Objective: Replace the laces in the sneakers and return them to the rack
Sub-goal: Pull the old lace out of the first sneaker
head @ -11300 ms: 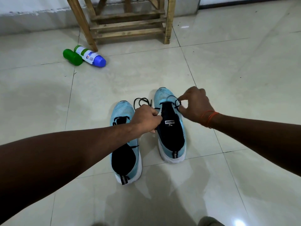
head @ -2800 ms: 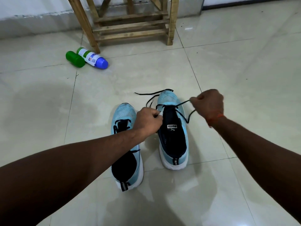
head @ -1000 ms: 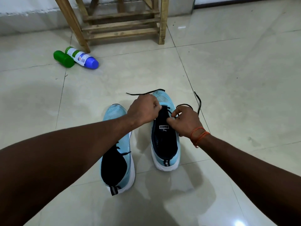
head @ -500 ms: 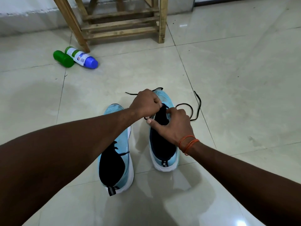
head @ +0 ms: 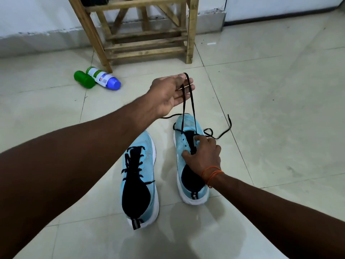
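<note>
Two strands of black lace (head: 192,101) now rise from the right-hand sneaker (head: 187,126) to the left hand (head: 169,94). Half a second ago that hand worked at the eyelets; it has since lifted, fingers (head: 186,86) extended and apart, the loop hooked over them. The right hand (head: 204,156) clamps its fingers on the sneaker's throat. Slack is probably being drawn through the toe-end eyelets; the upper ones stand empty. Pale blue and white-soled, the sneaker stands on the tiled floor (head: 280,109) beside its laced partner (head: 147,146), short of the wooden rack (head: 147,47).
</note>
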